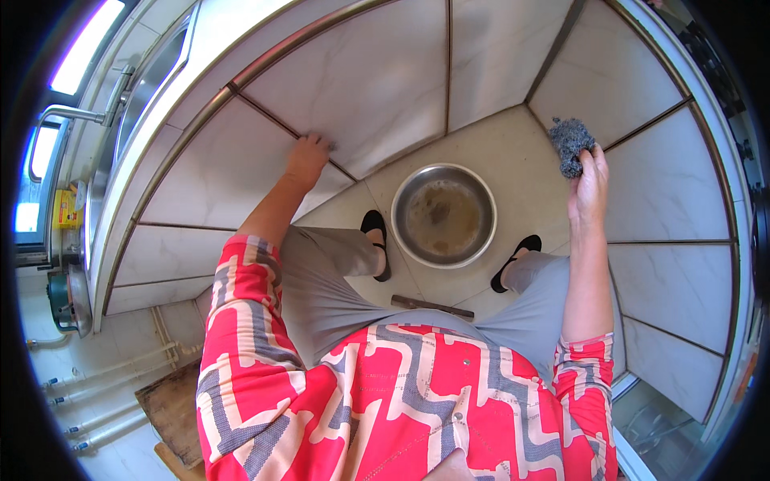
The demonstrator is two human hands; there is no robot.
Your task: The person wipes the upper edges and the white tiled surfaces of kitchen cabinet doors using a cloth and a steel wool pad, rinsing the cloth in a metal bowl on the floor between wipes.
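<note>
In the head view, my right hand (589, 183) grips a grey scouring pad (570, 146), seemingly of wire wool, close by the white marbled cabinet panels on the right. Over on the left, my left hand (310, 161) rests against a white marbled cabinet door (355, 78) beside a dark seam. A small dark thing shows at its fingertips; whether the hand holds it I cannot tell. Between my feet and a little forward, a round metal basin (394, 213) stands on the tiled floor, with murky brownish water (448, 216) in it.
A narrow dark bar (432, 306) lies on the floor near me. At upper left are a sink tap (78, 113) and a yellow package (65, 208) on the counter. White pipes (114, 373) and a wooden board (174, 409) are at lower left. Cabinets curve around the front.
</note>
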